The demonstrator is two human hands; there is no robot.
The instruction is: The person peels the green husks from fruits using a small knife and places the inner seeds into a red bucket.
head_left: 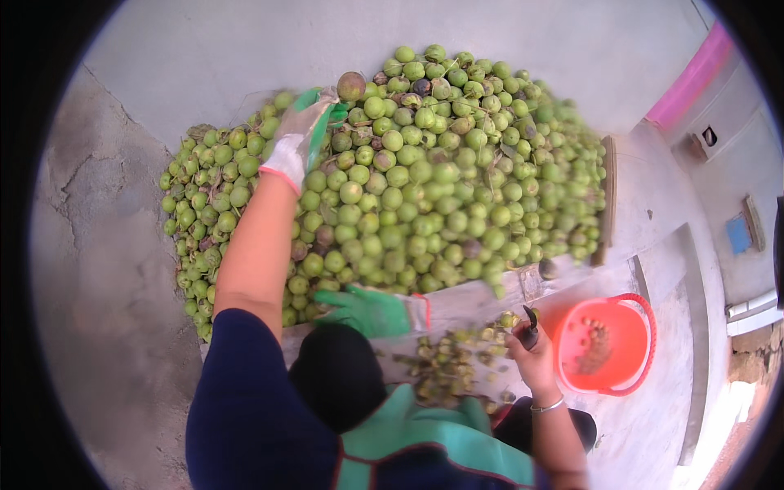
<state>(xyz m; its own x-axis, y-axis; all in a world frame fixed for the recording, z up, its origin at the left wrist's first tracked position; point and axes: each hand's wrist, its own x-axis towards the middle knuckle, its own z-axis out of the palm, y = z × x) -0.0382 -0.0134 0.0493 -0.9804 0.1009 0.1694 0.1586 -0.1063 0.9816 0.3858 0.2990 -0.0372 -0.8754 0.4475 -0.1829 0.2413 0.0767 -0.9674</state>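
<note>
My left hand point(302, 131), in a white and green work glove, stretches over a big heap of green-husked walnuts point(408, 196). At its fingertips it holds a brownish walnut point(351, 86), near the back of the heap. My right hand point(536, 359) is bare, with a bracelet at the wrist. Its fingers are wrapped round the dark handle of a small curved knife point(530, 328), blade pointing up. A loose green glove point(371, 312) lies at the heap's near edge. Below it are cut green husks point(453, 363) on the floor.
A red plastic bucket point(563, 347) with some brown shelled-out nuts in it stands right of my right hand. A wooden board point(465, 302) borders the heap's near side, and another board point(607, 200) its right. A pale wall point(245, 49) rises behind.
</note>
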